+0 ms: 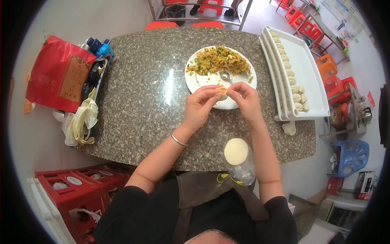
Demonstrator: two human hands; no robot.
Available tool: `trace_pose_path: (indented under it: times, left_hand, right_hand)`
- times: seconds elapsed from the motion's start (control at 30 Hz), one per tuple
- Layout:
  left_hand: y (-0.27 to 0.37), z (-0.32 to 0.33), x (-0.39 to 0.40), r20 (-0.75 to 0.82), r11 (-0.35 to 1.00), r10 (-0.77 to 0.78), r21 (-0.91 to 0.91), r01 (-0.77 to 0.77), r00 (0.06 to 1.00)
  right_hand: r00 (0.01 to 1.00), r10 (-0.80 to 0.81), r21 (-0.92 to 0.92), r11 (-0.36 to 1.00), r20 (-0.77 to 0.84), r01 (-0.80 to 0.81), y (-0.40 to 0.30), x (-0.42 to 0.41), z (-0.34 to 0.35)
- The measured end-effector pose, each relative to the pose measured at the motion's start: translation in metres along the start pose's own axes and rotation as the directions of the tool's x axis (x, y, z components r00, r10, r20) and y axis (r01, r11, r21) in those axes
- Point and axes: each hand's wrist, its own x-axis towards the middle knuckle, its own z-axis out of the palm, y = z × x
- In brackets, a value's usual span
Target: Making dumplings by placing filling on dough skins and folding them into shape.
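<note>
Between my two hands is a dumpling (223,93), its pale wrapper folded partly around chopped filling that shows at the top. My left hand (199,102) cradles it from the left with thumb and fingers. The fingertips of my right hand (245,99) pinch the wrapper's right edge. Both hands are over the near rim of a white plate (191,80). Chopped vegetable filling (221,61) is heaped on the plate's far half, and a metal spoon (225,75) rests against it. Nearer me, a stack of round dough wrappers (236,151) sits in a clear plastic bag (243,172) at the table edge.
Stacked white trays (307,76) stand at the right of the granite table (137,91); the top one holds rows of pleated dumplings (286,65). A cloth-like scrap (289,128) lies below them. On the left are a red bag (58,73) and pale gloves (83,122). Red crates (73,189) stand lower left.
</note>
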Motion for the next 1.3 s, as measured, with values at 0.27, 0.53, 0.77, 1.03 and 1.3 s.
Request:
trace_pose_path:
  times: [0.27, 0.53, 0.77, 1.03, 1.3]
  left_hand:
    - [0.009, 0.000, -0.001, -0.085, 0.986, -0.169, -0.008, 0.169, 0.982]
    - [0.005, 0.000, 0.000, -0.018, 0.983, -0.148, -0.109, 0.145, 0.989]
    - [0.007, -0.002, -0.002, -0.078, 0.968, -0.252, -0.009, 0.252, 0.965]
    - [0.003, -0.002, 0.000, -0.018, 0.979, -0.167, -0.125, 0.163, 0.986]
    - [0.014, -0.001, -0.001, -0.075, 0.952, -0.305, 0.000, 0.306, 0.949]
  right_hand:
    - [0.976, -0.201, -0.227, 0.957, -0.079, 0.179, -0.010, -0.006, 0.013]
    - [0.998, 0.060, -0.063, 0.996, 0.012, -0.059, -0.005, 0.001, -0.004]
    - [0.983, -0.186, -0.271, 0.946, -0.012, 0.176, -0.015, -0.006, 0.007]
    - [0.999, 0.042, -0.032, 0.999, 0.015, -0.042, -0.007, -0.002, -0.001]
    - [0.981, -0.193, -0.247, 0.951, -0.006, 0.186, -0.008, -0.007, 0.008]
